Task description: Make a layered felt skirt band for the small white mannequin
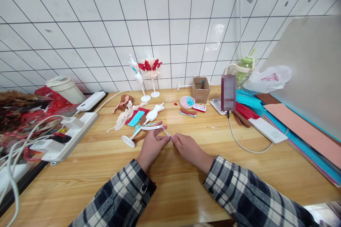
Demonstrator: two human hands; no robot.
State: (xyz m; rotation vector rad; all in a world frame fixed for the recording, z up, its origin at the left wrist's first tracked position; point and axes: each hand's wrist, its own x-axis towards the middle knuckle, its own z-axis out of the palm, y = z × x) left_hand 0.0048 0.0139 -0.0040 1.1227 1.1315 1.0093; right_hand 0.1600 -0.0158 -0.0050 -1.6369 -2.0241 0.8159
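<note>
Two hands are working over the wooden surface (186,184), both in plaid sleeves. The left hand (152,145) and the right hand (188,148) are meeting at their fingertips, each pinching one white strip (153,126); the strip is looping up and left from the pinch point, arching over the left hand's fingers, just short of the lying figure. Three white doll stands are showing: one doll mannequin (149,118) is lying on its side just beyond the left hand, and two are standing upright near the tiled wall, one bare (138,78) and one dressed with red bows (151,67). One heap of fabric scraps (128,111) is lying beside the fallen mannequin. One pink bowl (187,101), one small cardboard box (200,89) and one green bottle (243,69) are sitting further back. One white power strip (69,134) is resting at left, well apart from the hands. Coloured sheets (298,127) are stacking at right.
</note>
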